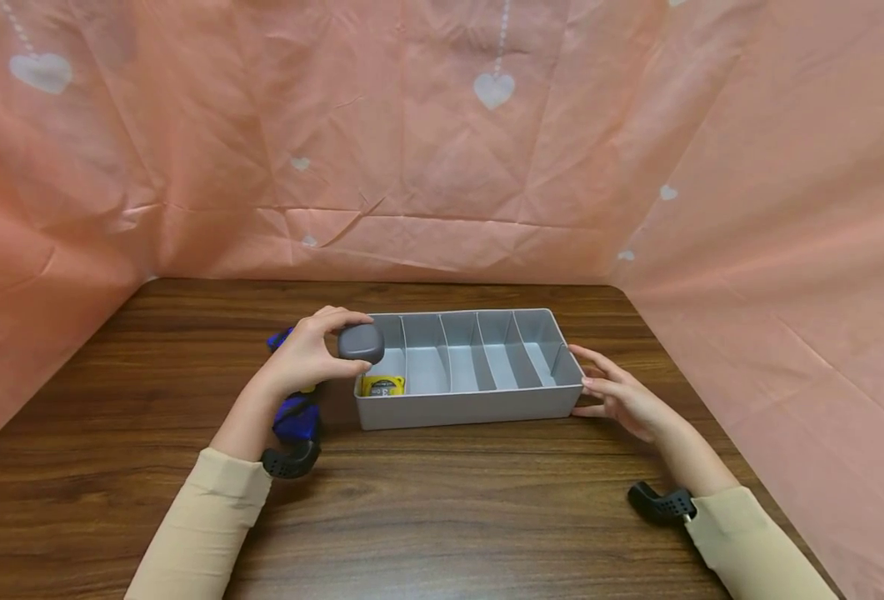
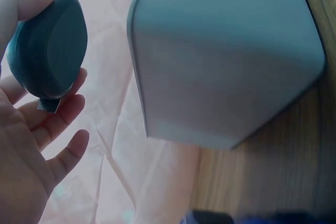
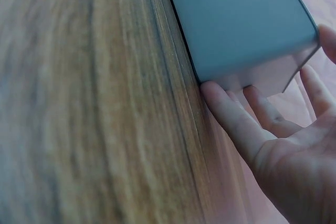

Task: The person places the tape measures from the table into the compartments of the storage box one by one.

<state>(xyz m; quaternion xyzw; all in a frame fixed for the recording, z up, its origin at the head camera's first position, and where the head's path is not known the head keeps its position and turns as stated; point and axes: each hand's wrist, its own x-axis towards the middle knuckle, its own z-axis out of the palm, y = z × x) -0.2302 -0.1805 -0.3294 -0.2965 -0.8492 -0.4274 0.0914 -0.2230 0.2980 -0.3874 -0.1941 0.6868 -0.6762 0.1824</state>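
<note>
My left hand (image 1: 310, 354) pinches a dark grey tape measure (image 1: 361, 342) between thumb and fingers, over the left end of a grey divided box (image 1: 471, 407). A small metal end hook (image 2: 49, 105) sticks out of the tape measure in the left wrist view. In the leftmost compartment lies a yellow tape measure (image 1: 383, 386); the other compartments show bare floors. With fingers spread and fairly straight, my right hand (image 1: 629, 404) touches the right end wall of the box. Its fingertips meet the wall and the lower corner in the right wrist view.
Blue and black items (image 1: 297, 419) lie on the wooden table (image 1: 442, 500) left of the box, partly hidden behind my left hand and wrist. Pink cloth (image 1: 412, 183) with white hearts hangs behind and along the sides of the table.
</note>
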